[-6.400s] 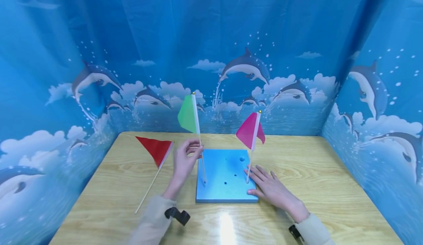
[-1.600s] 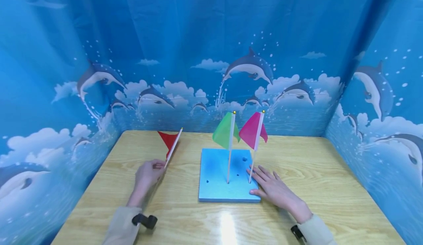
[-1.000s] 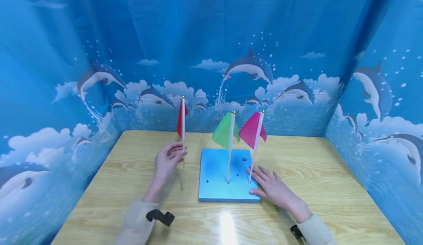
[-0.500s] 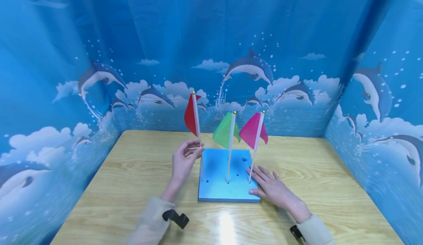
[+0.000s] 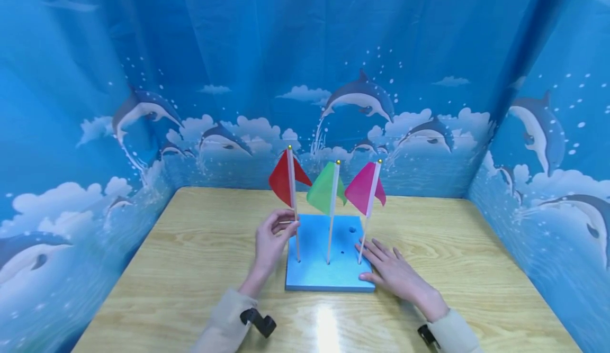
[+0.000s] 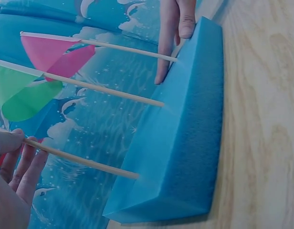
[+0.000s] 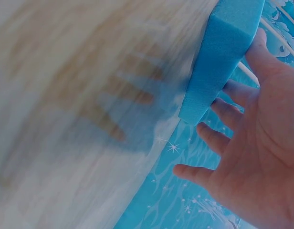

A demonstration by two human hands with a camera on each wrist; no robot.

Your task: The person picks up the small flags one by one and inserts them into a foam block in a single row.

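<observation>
My left hand (image 5: 272, 239) pinches the wooden stick of a red flag (image 5: 281, 181) between thumb and fingers. The stick's lower end stands in a hole near the left side of a blue foam block (image 5: 314, 279). In the left wrist view the stick (image 6: 89, 163) meets the block's top face. A green flag (image 5: 323, 188) stands upright in the middle of the block and a pink flag (image 5: 359, 188) at its right, tilted slightly. My right hand (image 5: 395, 274) rests with spread, straight fingers on the block's right edge, beside the pink flag's stick.
The block lies on a light wood table (image 5: 200, 247). A larger hole (image 5: 352, 230) and a small hole (image 5: 342, 252) show in its top. A blue curtain (image 5: 305, 51) with dolphins hangs behind and at both sides.
My left hand took the red flag from the table at left, raised it upright and brought it right and down into the block. Earlier the green flag moved to the middle hole. The right hand stayed.
</observation>
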